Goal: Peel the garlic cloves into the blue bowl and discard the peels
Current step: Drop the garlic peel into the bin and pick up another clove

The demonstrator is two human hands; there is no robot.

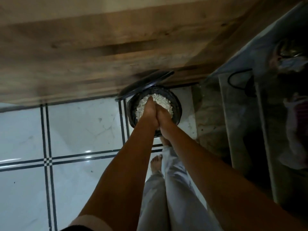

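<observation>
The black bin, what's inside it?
Inside the black bin lies a pile of pale garlic peels. The left hand and right hand, pressed together, hang over it. Whatever is under the peels and hands stays hidden.

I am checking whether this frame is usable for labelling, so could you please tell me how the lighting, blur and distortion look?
Head view: dim overall, with small glare spots on the white tiled floor; the wooden cabinet is smeared by motion blur; the right side is dark and soft; wide-angle stretch lengthens the forearms; the left hand and right hand, pressed together over the black bin of pale peels, stay legible.
</observation>
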